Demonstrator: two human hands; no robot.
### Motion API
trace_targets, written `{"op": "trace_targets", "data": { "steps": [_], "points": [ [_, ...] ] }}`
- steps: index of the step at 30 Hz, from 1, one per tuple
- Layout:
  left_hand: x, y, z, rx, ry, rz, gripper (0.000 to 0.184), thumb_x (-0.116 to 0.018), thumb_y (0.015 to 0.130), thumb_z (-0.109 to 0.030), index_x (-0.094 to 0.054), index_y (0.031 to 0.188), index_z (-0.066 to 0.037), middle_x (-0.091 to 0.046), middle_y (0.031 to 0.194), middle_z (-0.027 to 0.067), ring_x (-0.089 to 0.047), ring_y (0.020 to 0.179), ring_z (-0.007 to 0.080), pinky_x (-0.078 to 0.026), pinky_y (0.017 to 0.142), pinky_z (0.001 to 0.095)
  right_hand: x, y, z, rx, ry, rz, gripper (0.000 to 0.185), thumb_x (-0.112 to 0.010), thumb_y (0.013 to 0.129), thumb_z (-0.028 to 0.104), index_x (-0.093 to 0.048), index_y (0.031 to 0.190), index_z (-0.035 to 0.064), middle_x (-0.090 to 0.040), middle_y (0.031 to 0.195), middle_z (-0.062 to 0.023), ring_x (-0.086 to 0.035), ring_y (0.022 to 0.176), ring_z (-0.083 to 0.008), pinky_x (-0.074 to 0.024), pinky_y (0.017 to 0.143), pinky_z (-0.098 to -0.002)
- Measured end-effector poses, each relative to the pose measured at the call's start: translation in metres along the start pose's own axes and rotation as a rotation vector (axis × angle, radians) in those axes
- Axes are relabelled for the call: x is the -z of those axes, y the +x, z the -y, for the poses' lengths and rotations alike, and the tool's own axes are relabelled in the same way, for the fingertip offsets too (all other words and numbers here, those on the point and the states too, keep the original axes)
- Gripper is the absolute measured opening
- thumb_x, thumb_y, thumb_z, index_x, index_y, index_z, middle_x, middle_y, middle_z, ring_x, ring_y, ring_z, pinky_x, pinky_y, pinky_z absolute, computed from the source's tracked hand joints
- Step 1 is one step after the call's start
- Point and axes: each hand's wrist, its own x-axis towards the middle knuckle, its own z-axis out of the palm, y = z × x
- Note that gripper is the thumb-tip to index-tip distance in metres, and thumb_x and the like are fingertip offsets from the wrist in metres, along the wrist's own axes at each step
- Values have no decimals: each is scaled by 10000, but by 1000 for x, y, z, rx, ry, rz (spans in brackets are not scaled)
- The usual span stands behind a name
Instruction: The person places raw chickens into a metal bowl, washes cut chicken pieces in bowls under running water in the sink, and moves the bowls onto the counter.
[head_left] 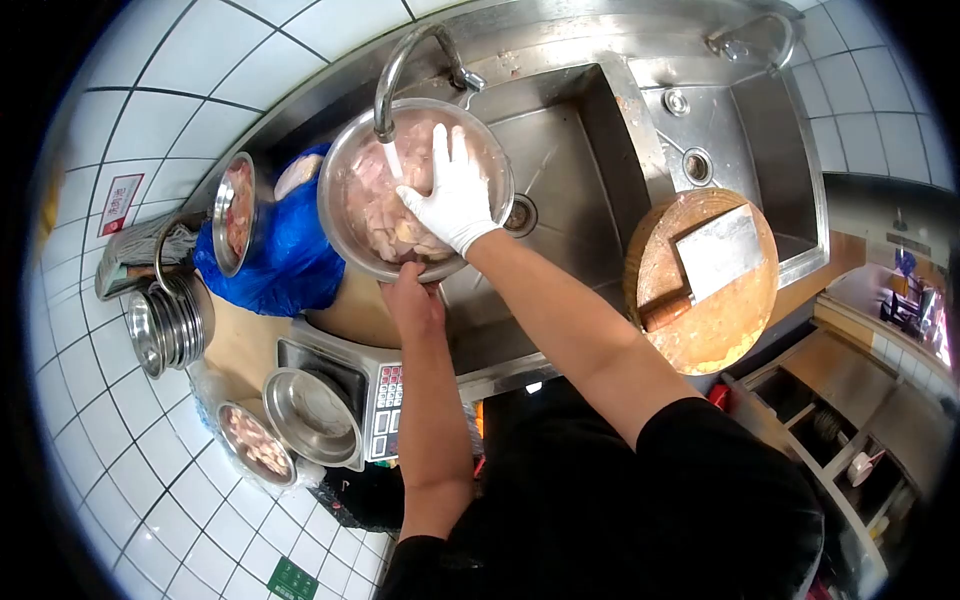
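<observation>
1. Pieces of raw meat [385,220] are held in a metal bowl [332,190], directly beneath the gloved right hand [450,195], whose fingers are spread wide and closed on nothing visible.
2. The bowl's near rim is gripped by the bare left hand [413,298]; its fingers are partly hidden below the rim, so the full hold cannot be told.
3. A thin stream of water is let down from a faucet [395,80], just ahead and left of the right hand; rinsing is judged to be the step in hand.
4. To the right of the right hand, the drain of the sink [580,150] is left uncovered; farther right, a cleaver [720,255] is laid across a round chopping board [735,325].
5. To the left of the left hand, a blue bag [285,275] is set on the table [355,312], beside a smaller bowl [230,262].
6. For the next move, a steady rim and a gentle stirring palm seem to be called for, lest water be spilled.
</observation>
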Motion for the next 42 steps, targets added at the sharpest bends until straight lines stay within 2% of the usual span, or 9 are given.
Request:
{"op": "trace_targets", "data": {
  "steps": [4, 16, 22, 25, 28, 34, 37, 42],
  "points": [
    [-7, -3, -4, -13, -3, 37, 702, -502, 733, 83, -381, 1418, -15, -586, 1229, 138, -673, 912, 213, -544, 549, 277, 4, 4, 0, -11, -20, 5, 1060, -757, 791, 479, -186, 1563, 30, -233, 1562, -325, -319, 1416, -454, -322, 1153, -474],
    [-27, -9, -15, -69, 22, 23, 640, -507, 742, 80, -438, 1375, 16, -602, 1151, 122, -670, 934, 209, -566, 635, 290, 10, 13, 0, 10, 46, -32, 1093, -771, 775, 482, -175, 1562, 13, -236, 1556, -335, -305, 1420, -473, -326, 1154, -456],
    [-37, -12, -23, -74, 11, 34, 644, -508, 740, 84, -438, 1377, 19, -605, 1169, 122, -669, 958, 218, -581, 689, 311, 17, 18, 3, 0, 71, -40, 1083, -777, 772, 455, -184, 1557, 4, -238, 1557, -332, -324, 1408, -475, -327, 1153, -465],
    [-35, -11, -23, -89, 10, 91, 655, -510, 734, 89, -432, 1381, 22, -588, 1209, 131, -660, 999, 232, -590, 756, 333, 23, 19, 3, -1, 114, -25, 1065, -769, 779, 431, -179, 1560, 12, -236, 1562, -323, -306, 1420, -467, -309, 1164, -471],
    [-26, -2, -15, -132, 53, 94, 695, -479, 747, 88, -368, 1432, 38, -570, 1284, 193, -668, 1081, 325, -642, 772, 424, 26, 17, 1, -4, 100, -17, 1047, -749, 792, 419, -165, 1568, 29, -220, 1575, -308, -275, 1441, -449, -295, 1171, -474],
    [-29, -11, -9, -115, 37, 102, 697, -483, 749, 100, -367, 1432, 27, -573, 1268, 185, -675, 1056, 310, -638, 773, 405, 26, 11, -9, -11, 112, -61, 1049, -755, 786, 401, -165, 1565, 21, -217, 1562, -336, -265, 1435, -474, -263, 1182, -489],
    [-33, -15, -8, -133, 53, 102, 684, -489, 756, 98, -378, 1427, 24, -579, 1254, 178, -672, 1056, 298, -629, 784, 397, 25, 8, -13, 13, 65, -130, 1019, -761, 782, 406, -221, 1546, 0, -265, 1529, -362, -331, 1386, -503, -293, 1163, -486],
    [-41, -25, -14, -120, 81, 99, 657, -502, 777, 87, -395, 1421, 15, -583, 1246, 167, -665, 1065, 276, -611, 805, 388, 31, 7, -14, -10, 70, -129, 1020, -761, 782, 416, -226, 1546, 5, -279, 1521, -362, -339, 1381, -498, -301, 1158, -491]
  ]
}}
